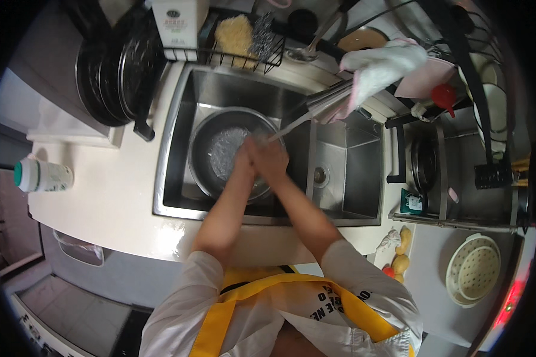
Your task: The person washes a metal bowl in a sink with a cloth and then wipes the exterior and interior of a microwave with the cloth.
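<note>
Under a stream of running water [291,128], my left hand [244,161] and my right hand [270,158] are pressed together, blurred by motion. Whether anything lies between them is hidden. Both are above a round metal basin [199,172], which stands in the larger left bowl of a stainless steel sink [166,156]. Bubbling water [224,154] covers part of the basin's bottom. The stream comes from a faucet [330,99] angled in from the upper right, with a pink-edged white cloth [379,67] draped over it.
A smaller sink bowl with a drain [320,176] lies to the right. Behind, a black wire rack [232,60] holds a yellow scrubber [235,38] and a steel wool pad [262,38]. Dark pans [136,76] stand at left, near a green-capped white bottle [44,175]. Potatoes [401,264] lie at right.
</note>
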Action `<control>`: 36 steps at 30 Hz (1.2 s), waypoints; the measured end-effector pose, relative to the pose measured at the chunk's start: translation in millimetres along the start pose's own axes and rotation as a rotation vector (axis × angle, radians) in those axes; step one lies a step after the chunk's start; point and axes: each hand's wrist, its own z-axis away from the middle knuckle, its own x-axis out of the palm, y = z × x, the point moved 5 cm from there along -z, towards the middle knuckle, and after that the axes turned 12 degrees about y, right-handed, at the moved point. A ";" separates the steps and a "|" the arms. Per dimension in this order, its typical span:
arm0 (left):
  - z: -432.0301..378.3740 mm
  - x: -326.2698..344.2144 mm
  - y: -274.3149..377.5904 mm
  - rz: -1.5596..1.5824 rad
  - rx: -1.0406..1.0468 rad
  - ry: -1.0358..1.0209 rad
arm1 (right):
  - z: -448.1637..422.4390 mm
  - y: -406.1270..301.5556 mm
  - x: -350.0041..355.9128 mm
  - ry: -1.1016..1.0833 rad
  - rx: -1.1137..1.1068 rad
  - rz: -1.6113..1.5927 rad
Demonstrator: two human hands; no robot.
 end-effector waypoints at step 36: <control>84.6 30.7 98.2 -1.373 0.548 0.394 | -71.8 20.7 22.8 0.286 -0.410 0.133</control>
